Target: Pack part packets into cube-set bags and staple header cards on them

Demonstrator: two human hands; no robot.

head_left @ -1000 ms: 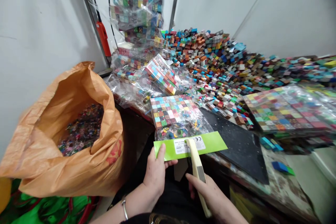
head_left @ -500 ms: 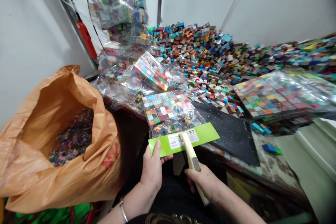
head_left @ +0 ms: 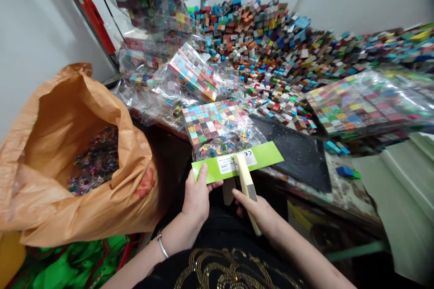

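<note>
green card (head_left: 226,165) juts rightward from pinching left hand (head_left: 197,198), right hand (head_left: 261,213) closed around stapler (head_left: 247,183)

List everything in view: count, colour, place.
Card: 1, green, along bag's near edge
Bag: 1, clear, multicoloured contents, beyond card
Stapler: 1, cream, over card
Board: 1, black, right of bag
Loose blocks: uncountable, mixed, heaped behind
Bagged packs: several, mixed, both sides
Table: 1, mottled brown, underneath
Sack: 1, orange, left
Small pieces: uncountable, mixed, inside sack
Handled device: 1, red, upper left
Bundled material: some, green, lower left
Container: 1, pale green, right
Garment: 1, black, bottom
Bangle: 1, silver, left wrist
Left grip: 1, bare, holding card
Right grip: 1, bare, holding stapler
</note>
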